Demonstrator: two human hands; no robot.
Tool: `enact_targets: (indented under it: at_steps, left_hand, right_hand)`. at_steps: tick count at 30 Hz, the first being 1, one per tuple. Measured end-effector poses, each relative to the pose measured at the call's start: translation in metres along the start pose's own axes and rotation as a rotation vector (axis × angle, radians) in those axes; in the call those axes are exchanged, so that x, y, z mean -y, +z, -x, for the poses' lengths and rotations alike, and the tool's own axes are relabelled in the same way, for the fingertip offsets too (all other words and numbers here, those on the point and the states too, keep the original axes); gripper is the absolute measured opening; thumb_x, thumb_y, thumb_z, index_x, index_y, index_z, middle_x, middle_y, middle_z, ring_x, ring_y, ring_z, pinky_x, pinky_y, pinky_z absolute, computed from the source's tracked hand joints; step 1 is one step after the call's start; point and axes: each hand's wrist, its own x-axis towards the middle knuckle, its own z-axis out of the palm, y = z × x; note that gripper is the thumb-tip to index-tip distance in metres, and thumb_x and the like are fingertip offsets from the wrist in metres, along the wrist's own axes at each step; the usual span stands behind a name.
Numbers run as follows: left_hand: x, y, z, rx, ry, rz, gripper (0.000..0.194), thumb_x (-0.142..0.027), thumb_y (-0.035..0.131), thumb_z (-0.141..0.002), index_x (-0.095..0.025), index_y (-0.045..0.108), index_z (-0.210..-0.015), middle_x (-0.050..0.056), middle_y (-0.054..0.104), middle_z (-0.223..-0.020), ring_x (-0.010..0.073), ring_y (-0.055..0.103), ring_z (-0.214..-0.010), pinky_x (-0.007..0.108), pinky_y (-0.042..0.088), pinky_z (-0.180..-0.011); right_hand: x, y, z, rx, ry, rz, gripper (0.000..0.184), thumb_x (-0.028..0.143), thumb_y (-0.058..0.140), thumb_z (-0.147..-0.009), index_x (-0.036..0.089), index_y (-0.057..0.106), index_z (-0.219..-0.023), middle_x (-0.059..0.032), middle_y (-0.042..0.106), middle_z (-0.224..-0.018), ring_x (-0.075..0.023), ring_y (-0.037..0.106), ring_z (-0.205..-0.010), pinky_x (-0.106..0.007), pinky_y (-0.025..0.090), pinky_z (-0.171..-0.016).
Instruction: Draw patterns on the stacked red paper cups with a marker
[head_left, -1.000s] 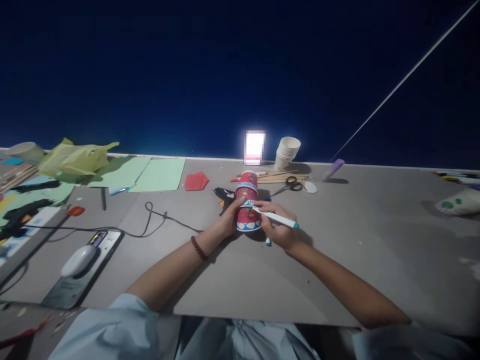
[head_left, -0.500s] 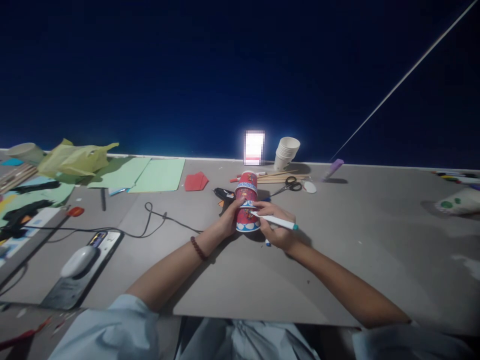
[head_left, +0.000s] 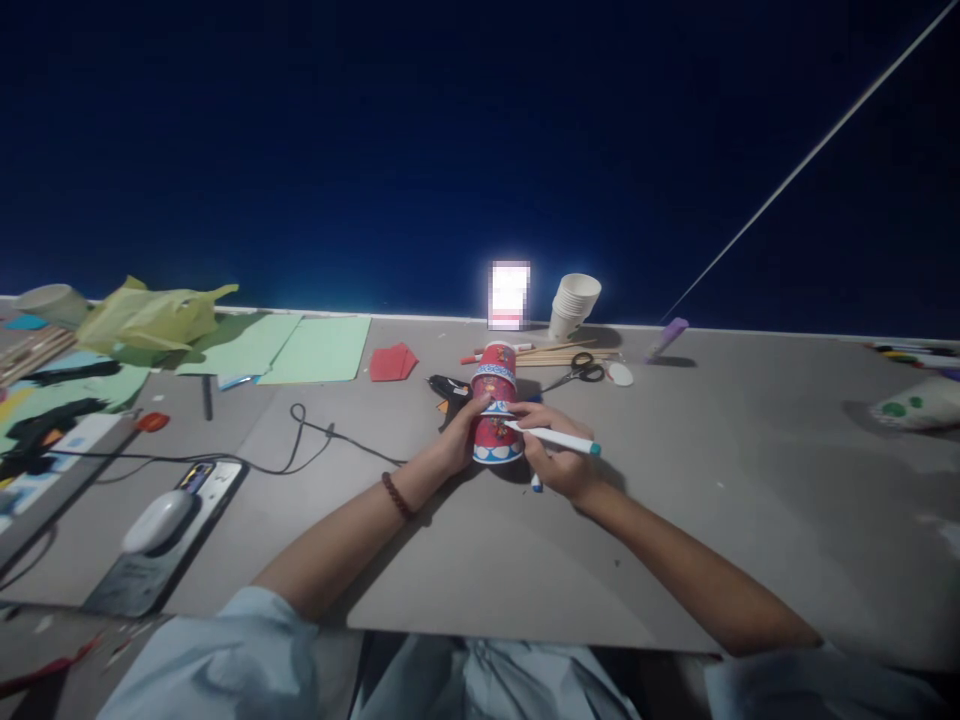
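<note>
Red paper cups with blue-and-white borders [head_left: 495, 378] stand joined end to end on the table in front of me. My left hand [head_left: 461, 435] is closed around their left side, thumb across the middle. In my right hand [head_left: 561, 462] is a white marker with a teal end [head_left: 559, 439], held like a pen. Its tip points at the lowest cup; whether it touches I cannot tell. Just left of the cups lies a black glue gun [head_left: 450, 390], partly hidden by them. A blue-ended pen [head_left: 536, 483] shows under my right hand.
Behind the cups are wooden sticks [head_left: 551, 355], scissors [head_left: 586, 367], stacked white cups [head_left: 574, 305] and a lit screen [head_left: 509, 295]. Leftward lie red paper [head_left: 392, 362], green sheets [head_left: 315, 350], a black cord [head_left: 296, 440], a phone [head_left: 142, 580] and a power strip [head_left: 75, 465]. A purple-capped stick [head_left: 666, 340] stands right.
My right hand and the marker have shifted slightly to the right. The left hand and the cups stay almost where they were.
</note>
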Motion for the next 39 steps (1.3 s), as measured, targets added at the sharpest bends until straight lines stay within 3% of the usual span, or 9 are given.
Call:
enact_targets:
  at_steps: [39]
  left_hand:
    - [0.0,0.0003,0.001,-0.022,0.013,0.004,0.021,-0.029,0.072,-0.078,-0.012,0.067,-0.089,0.009,0.073,-0.077,0.0205,0.069,-0.067,0.033,0.056,-0.072]
  right_hand:
    - [-0.0002,-0.0004,0.0009,-0.001,0.045,0.005,0.01,0.016,0.057,-0.085,0.023,0.064,-0.085,-0.0102,0.08,-0.1,-0.0241,0.078,-0.092,-0.04,0.063,-0.082]
